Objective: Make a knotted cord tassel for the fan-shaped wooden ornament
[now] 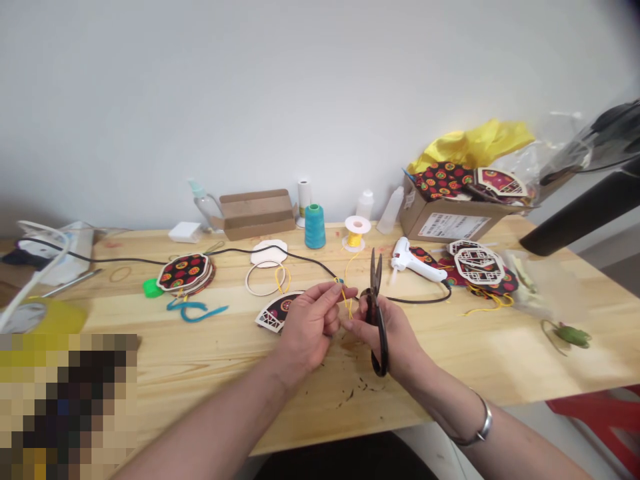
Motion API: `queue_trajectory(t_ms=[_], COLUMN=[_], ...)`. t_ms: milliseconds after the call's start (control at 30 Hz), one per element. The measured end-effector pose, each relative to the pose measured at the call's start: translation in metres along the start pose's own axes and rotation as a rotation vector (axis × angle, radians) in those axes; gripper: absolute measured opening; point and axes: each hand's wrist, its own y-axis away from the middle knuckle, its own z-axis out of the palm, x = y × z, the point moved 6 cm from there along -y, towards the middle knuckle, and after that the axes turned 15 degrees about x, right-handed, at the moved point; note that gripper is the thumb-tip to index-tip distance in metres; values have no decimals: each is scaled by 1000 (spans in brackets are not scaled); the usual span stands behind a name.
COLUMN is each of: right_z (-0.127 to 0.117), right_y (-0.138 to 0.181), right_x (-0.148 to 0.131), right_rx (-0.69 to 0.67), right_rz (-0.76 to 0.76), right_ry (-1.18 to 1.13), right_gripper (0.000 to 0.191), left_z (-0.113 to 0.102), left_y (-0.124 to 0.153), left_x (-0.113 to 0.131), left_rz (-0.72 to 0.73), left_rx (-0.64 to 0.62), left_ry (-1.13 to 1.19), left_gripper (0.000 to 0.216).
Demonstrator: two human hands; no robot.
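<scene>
while the left hand [311, 321], thumb uppermost, pinches yellow cord [345, 299] above the table [215, 387], the right hand [397, 337] grips scissors [373, 293], blades pointing away; its thumb, partly hidden, seems to pin the cord's nearer end.

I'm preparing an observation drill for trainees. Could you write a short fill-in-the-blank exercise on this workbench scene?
1. The right hand holds a pair of ____.
2. The left hand pinches a ____ cord.
3. The glue gun on the table is ____ in color.
4. The metal bracelet is on the person's ____ arm.

Missing words: scissors; yellow; white; right.
</scene>
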Motion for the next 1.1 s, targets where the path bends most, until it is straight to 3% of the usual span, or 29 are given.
queue_trajectory(t_ms=[133,233,400,567,800,1100], right_z=[-3,-15,-54,-71,-51,-49], right_y=[0,1,5,10,7,2], right_x=[-8,-25,-55,-58,-59,-65], right_rx=[-15,-43,-16,-51,-113,-110], right_rz=[-50,-176,-499,-591,-730,-745], right_ry=[95,281,929,1386,1461,1493], right_gripper=[39,35,31,34,41,50], left_z=[0,-1,-4,-4,-4,-5], left_y=[0,0,-2,-1,0,-1], left_x=[2,3,4,5,7,8], left_rz=[7,13,69,136,221,244], left_rx=[4,15,50,84,77,88], left_ry=[-16,-34,-81,-143,-236,-262], left_gripper=[17,19,18,17,17,16])
